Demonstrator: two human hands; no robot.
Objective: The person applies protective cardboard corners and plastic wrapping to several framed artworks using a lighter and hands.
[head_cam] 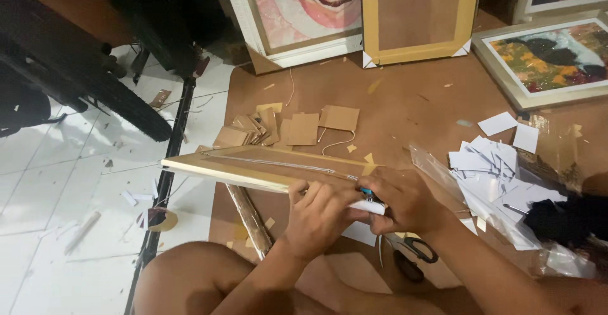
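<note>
left hand (316, 217) gripping frame (253, 169) corner | right hand (405, 201) pinching blue-tipped tool (368, 193) at that corner

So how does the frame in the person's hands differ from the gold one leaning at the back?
The held frame lies nearly flat and edge-on, gripped at its near corner by the left hand and right hand. The leaning gold frame stands upright with its brown backing facing out, untouched. The held frame looks paler. White protectors cap the leaning frame's two lower corners. Both are rectangular picture frames.
</note>
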